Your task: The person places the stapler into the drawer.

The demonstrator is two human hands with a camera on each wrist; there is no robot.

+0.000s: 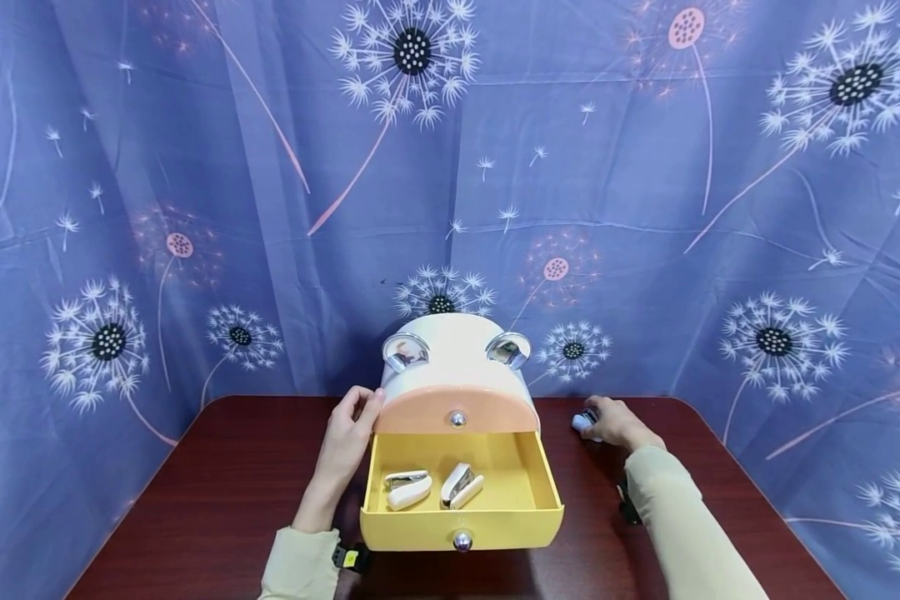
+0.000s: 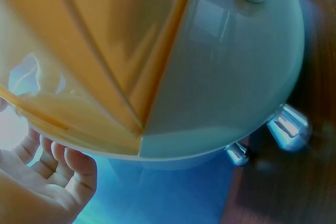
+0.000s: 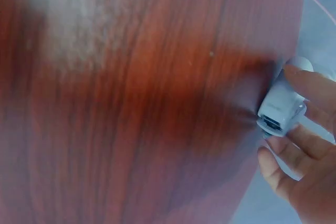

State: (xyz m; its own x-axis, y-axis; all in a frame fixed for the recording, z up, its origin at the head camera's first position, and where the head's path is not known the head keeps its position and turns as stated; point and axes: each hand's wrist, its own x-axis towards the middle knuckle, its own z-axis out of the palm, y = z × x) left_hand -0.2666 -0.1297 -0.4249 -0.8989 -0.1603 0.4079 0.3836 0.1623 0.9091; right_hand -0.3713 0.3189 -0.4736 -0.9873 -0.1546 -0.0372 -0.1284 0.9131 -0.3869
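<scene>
A white box point(image 1: 457, 350) with a peach front stands mid-table, its yellow drawer point(image 1: 461, 530) pulled out. Two small white staplers lie inside: a left stapler point(image 1: 408, 490) and a right stapler point(image 1: 462, 487) with its arms spread. My left hand point(image 1: 350, 433) rests at the box's left side, fingertips against its edge beside the peach panel; the left wrist view shows this hand point(image 2: 58, 182) with loosely bent fingers along the rim. At the back right, my right hand point(image 1: 617, 421) pinches another small white stapler point(image 3: 283, 100) between thumb and fingers, close over the table.
The dark red wooden table point(image 1: 232, 500) carries the box. Two shiny silver ear-like discs stick out at the box's top, one of them the right disc point(image 1: 510, 350). A silver knob point(image 1: 462, 541) sits on the drawer front. A blue dandelion-print curtain point(image 1: 270, 167) hangs behind.
</scene>
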